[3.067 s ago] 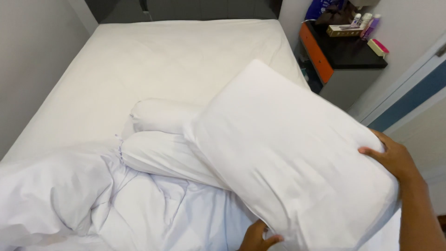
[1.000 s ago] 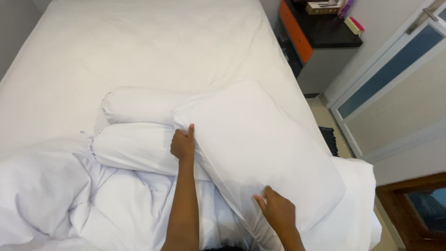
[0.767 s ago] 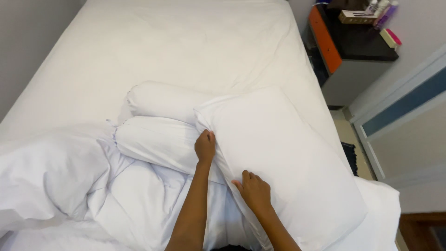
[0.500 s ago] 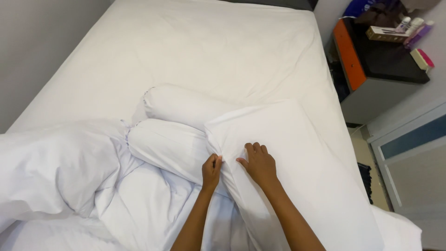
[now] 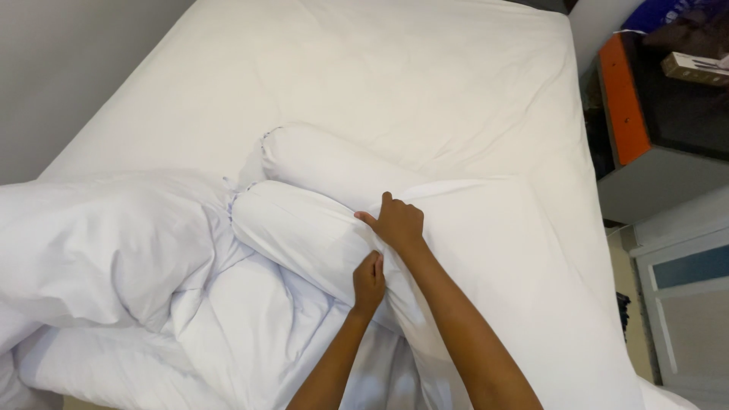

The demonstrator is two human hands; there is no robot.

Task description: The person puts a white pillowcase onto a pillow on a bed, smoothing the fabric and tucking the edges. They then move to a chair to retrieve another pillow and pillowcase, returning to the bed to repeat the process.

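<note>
One package only: flat rectangular box [image 5: 695, 68], tan with white face, far right on the black-topped, orange-edged nightstand [image 5: 661, 129].
</note>
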